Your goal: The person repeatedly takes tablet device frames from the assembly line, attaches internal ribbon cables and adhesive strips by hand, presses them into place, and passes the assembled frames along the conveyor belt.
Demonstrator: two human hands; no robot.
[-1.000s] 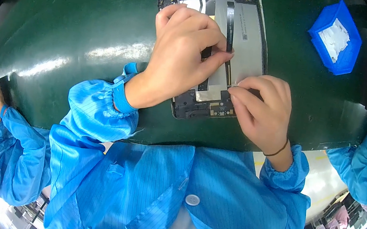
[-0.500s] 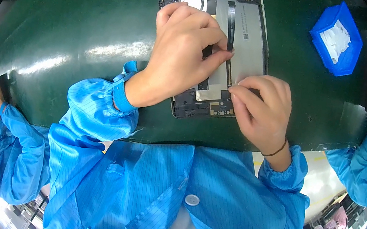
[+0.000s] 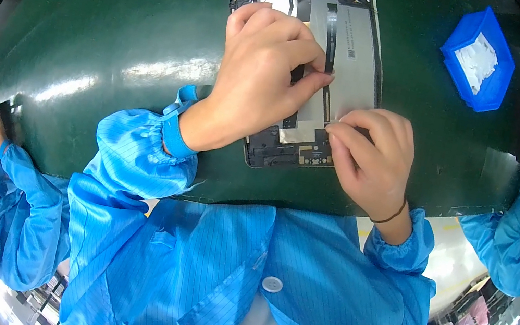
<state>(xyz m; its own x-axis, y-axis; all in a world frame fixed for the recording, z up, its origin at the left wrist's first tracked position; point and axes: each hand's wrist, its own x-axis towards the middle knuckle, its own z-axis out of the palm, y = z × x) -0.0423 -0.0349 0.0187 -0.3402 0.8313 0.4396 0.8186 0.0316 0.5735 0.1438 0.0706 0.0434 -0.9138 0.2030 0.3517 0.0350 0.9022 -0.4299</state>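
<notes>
An opened tablet (image 3: 266, 156) lies on the green table in front of me, its inside facing up. A silvery grey panel (image 3: 358, 65) fills much of its right side, and a thin black ribbon cable (image 3: 331, 36) runs lengthwise over it. My left hand (image 3: 266, 69) reaches across the tablet, thumb and forefinger pinched on the middle of that cable. At the cable's lower end my right hand (image 3: 373, 151) is closed in a pinch, its fingertips at the tablet's lower right. The right fingertips cover whatever lies between them. Part of the tablet's left side is hidden under my left hand.
A blue plastic bin (image 3: 494, 96) holding white pieces (image 3: 478, 63) stands at the far right of the green table (image 3: 91, 14). Another person in blue (image 3: 31, 219) sits at the left, and a further blue sleeve (image 3: 511, 238) shows at the right.
Both hands keep their pinches almost unmoved. The tablet and the bin appear shifted very slightly in view.
</notes>
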